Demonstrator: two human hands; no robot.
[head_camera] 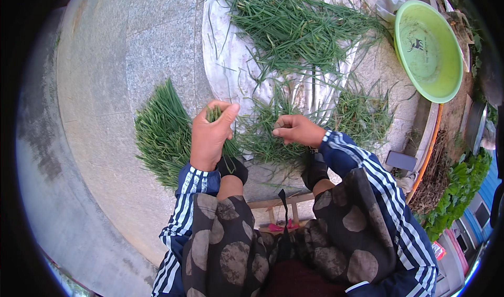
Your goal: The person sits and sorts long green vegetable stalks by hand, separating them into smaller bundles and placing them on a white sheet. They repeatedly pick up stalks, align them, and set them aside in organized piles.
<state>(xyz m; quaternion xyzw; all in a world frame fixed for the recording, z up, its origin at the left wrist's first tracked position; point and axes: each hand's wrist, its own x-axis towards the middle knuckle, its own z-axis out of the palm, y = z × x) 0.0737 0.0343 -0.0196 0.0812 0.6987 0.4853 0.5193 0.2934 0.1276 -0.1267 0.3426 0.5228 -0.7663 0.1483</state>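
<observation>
My left hand (213,133) is closed around a small bunch of garlic chives (214,113), whose cut ends poke up between thumb and forefinger. Just left of it lies a neat pile of chives (163,135), the stalks mostly side by side. My right hand (296,130) has its fingers curled and the thumb against the forefinger; I see nothing held in it. It hovers over loose trimmed leaves (267,135) scattered between my feet. Farther off, a large heap of chives (293,29) rests on a white woven plastic sheet (222,66).
A light green plastic basin (427,53) stands at the right, beyond more leaf scraps (362,118). A smartphone (401,161) lies near the paving edge, close to an orange hose (427,155). Stone paving (157,49) stretches left. Part of a wooden stool (281,204) shows between my legs.
</observation>
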